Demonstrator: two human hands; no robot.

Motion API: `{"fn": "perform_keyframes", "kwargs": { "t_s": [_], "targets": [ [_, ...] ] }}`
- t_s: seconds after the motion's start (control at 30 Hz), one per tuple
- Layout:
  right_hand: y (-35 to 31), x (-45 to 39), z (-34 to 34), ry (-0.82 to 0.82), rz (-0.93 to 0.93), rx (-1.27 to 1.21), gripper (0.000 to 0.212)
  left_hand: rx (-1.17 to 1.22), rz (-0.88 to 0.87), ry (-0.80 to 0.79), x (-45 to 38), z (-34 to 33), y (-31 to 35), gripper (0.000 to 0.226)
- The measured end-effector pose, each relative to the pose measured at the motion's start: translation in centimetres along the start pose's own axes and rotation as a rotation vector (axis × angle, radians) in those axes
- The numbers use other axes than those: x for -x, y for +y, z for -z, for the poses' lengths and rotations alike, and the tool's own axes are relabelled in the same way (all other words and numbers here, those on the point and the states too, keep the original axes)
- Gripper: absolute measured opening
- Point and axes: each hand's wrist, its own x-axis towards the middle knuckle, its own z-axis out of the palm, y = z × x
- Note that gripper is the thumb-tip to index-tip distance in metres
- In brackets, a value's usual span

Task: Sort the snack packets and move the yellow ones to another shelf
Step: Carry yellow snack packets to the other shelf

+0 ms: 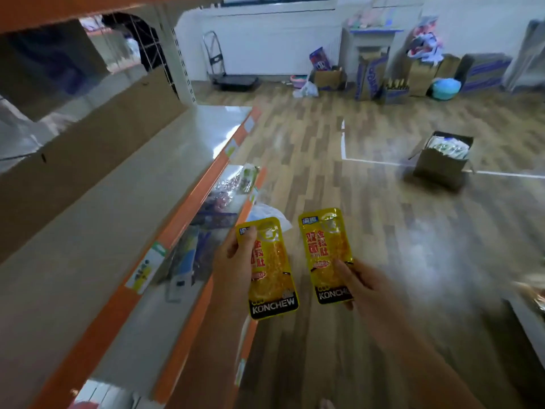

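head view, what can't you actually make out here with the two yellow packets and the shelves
- Left yellow packet: left edge hidden by the left hand.
- Right yellow packet: lower right corner under the right hand.
- Lower shelf: goods blurred, overhung by the upper shelf.
- Floor box: contents too small.

"KONCHEW" on left yellow packet (272,273); right yellow packet (326,255) shows "KONCH", probably the same

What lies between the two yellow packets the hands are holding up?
Nothing. In the head view, the left yellow packet and the right yellow packet are apart, and the gap between them shows only wooden floor far below.
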Motion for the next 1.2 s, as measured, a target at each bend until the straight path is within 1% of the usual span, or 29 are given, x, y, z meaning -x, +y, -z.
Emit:
{"fn": "perform_keyframes", "kwargs": {
  "t_s": [0.1,0.33,0.6,0.73,0.83,0.9,1.07,1.2],
  "targets": [
    [-1.2,-5.5,0.7,-0.047,-0.008,-0.046,0.019,-0.019,-0.021,0.052,-4.0,-3.0,0.8,0.022],
    [-3.5,-16.6,0.4,-0.143,0.014,-0.015,0.019,-0.010,-0.002,0.107,-13.3,-7.9,2.5,0.018],
    [-4.9,-31.4,-2.2,-0.159,0.089,0.078,0.019,-0.017,-0.041,0.132,-26.9,-11.8,4.2,0.020],
    [-6.9,-38.2,-4.3,-0.166,0.110,0.086,0.018,-0.021,-0.114,0.155,-33.6,-12.4,5.9,0.021],
    [-7.9,-42.3,-6.2,-0.198,0.114,0.028,0.021,-0.045,-0.156,0.159,-37.5,-12.6,7.2,0.021],
    [-8.1,-44.7,-7.3,-0.233,0.120,0.009,0.023,-0.046,-0.154,0.168,-39.7,-12.6,7.4,0.022],
    [-8.6,-49.7,-9.8,-0.289,0.089,0.011,0.020,-0.002,-0.144,0.213,-44.2,-12.3,7.7,0.022],
    [-9.7,-53.5,-12.2,-0.394,0.074,-0.008,0.020,0.075,-0.132,0.287,-46.7,-12.2,8.5,0.021]
  ]
}}
